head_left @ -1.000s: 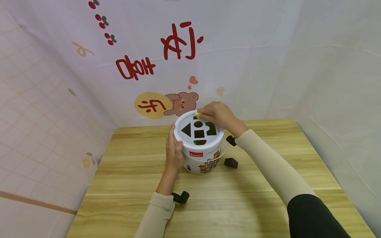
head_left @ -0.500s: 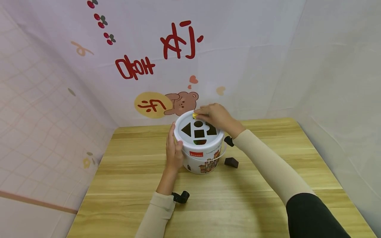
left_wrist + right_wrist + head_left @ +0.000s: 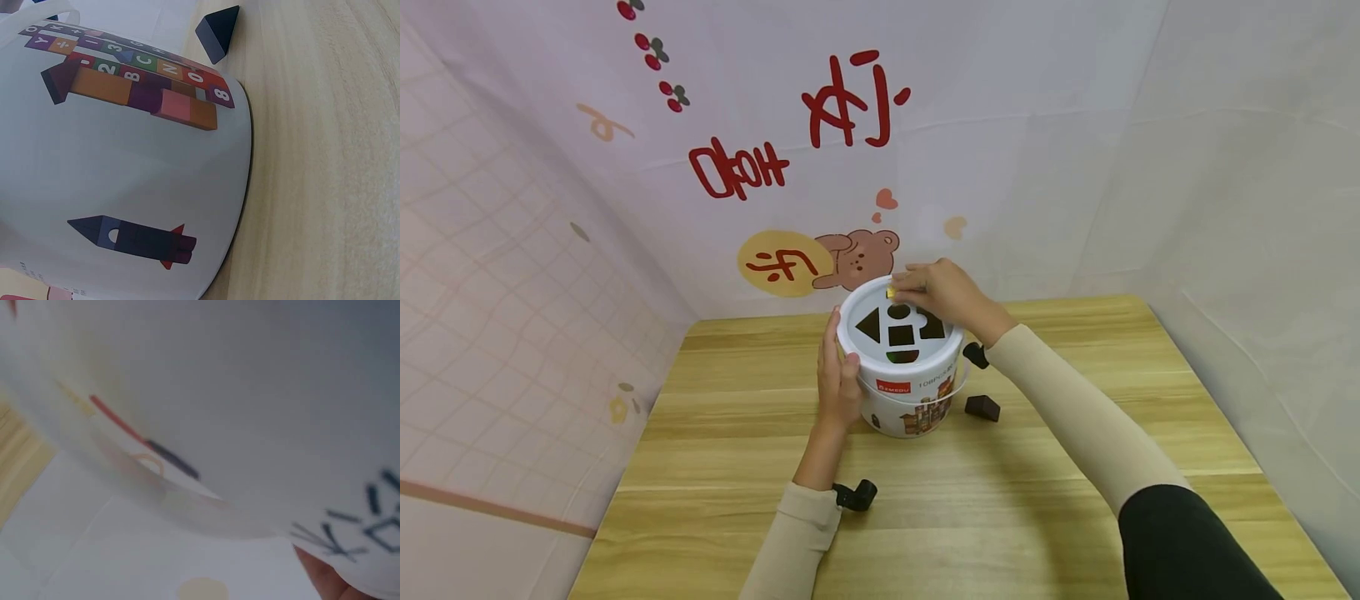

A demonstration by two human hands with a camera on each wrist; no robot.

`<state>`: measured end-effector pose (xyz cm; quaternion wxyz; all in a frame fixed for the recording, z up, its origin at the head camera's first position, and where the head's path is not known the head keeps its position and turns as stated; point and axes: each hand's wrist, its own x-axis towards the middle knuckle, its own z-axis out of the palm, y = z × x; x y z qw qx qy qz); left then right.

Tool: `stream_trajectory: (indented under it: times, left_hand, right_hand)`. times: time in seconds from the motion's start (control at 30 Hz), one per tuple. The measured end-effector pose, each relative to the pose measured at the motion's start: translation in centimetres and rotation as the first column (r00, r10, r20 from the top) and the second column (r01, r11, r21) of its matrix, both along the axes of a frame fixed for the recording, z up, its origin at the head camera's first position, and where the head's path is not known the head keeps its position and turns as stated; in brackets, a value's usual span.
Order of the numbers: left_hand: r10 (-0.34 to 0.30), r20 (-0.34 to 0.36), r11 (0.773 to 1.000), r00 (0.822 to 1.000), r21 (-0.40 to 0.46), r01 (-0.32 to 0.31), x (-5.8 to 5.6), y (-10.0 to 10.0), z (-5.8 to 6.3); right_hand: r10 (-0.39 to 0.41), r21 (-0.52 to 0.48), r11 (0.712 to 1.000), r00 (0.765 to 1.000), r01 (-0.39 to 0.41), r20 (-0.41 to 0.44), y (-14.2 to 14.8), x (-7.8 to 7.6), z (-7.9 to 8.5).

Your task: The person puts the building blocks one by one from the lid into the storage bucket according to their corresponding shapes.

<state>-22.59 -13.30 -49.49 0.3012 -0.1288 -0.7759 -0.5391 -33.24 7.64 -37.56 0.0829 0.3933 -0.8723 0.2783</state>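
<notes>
A white lidded bucket (image 3: 891, 398) with a printed side stands on the wooden table. Its lid (image 3: 851, 331) has several shaped holes, among them a triangle, a square and a circle. My left hand (image 3: 837, 379) holds the bucket's left side, thumb at the front just below the rim. Over the far part of the lid, my right hand (image 3: 946, 292) pinches a small yellow block (image 3: 891, 292) right at a hole there. Most of the block is hidden by the fingers. The bucket's side fills most of both wrist views.
A dark triangular block (image 3: 982, 407) lies on the table (image 3: 1075, 467) just right of the bucket; it also shows in the left wrist view. The bucket's thin white handle (image 3: 951, 392) hangs across its front. Behind the table hangs a printed white cloth (image 3: 1015, 167).
My right hand has moved slightly left with the yellow block, bringing it down over the lid's far hole. My left hand has stayed at the bucket's side.
</notes>
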Motion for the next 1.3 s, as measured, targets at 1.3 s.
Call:
stream_trajectory:
  times: [1.3]
  left_hand:
    - [-0.001,0.011,0.999,1.0,0.044,0.0,0.2,0.2,0.2]
  right_hand:
    - [-0.341,0.087,0.94,0.894,0.33,0.291,12.3,8.6,-17.6]
